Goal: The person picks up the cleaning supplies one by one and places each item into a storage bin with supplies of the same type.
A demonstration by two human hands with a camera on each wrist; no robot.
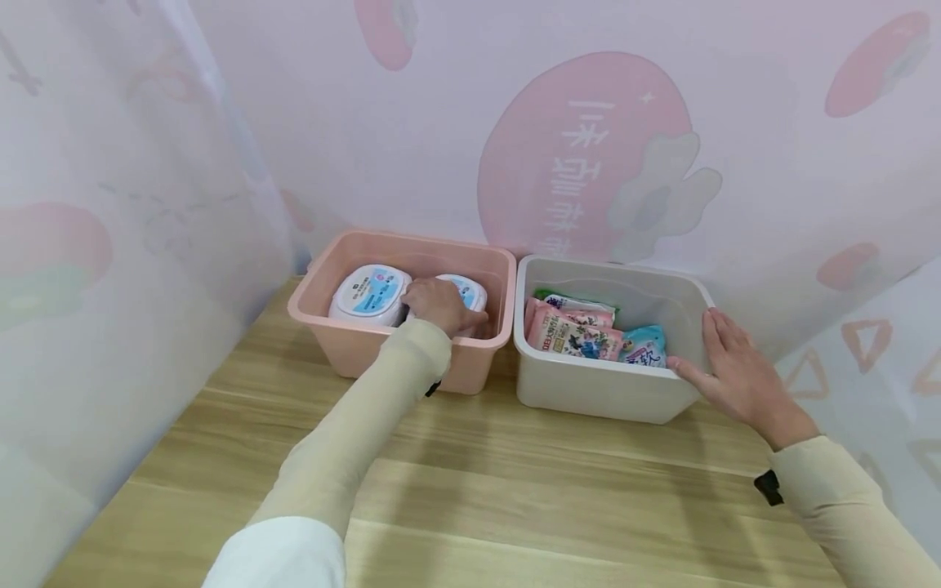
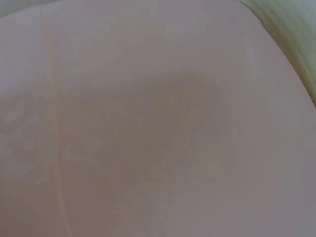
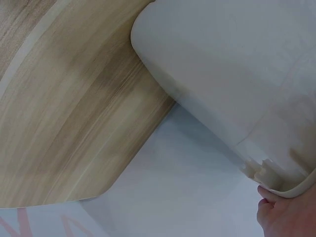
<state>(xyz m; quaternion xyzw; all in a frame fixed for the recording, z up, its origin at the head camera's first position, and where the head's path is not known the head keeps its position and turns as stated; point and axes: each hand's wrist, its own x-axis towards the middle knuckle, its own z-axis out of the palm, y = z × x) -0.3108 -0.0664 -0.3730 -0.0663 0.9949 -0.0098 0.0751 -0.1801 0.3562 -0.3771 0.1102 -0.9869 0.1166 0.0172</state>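
Note:
My left hand (image 1: 435, 305) reaches into the pink storage bin (image 1: 403, 242), spanning the right-hand white tub (image 1: 469, 289) with a blue label on its lid. The thumb lies along that tub's near right side; the other fingers go down at its left side, where their tips are hidden. A matching white tub (image 1: 371, 291) sits to the left of the hand. My right hand (image 1: 738, 371) grips the front right corner of the light grey storage bin (image 1: 603, 390), thumb at the front rim and fingers over the right rim.
Pink packets (image 1: 569, 333), a teal packet (image 1: 644, 346) and a green-edged packet (image 1: 577, 303) lie inside the grey bin. Both bins stand side by side on a wood-grain table (image 1: 470, 490). A printed curtain (image 1: 412, 147) hangs close behind and at the sides.

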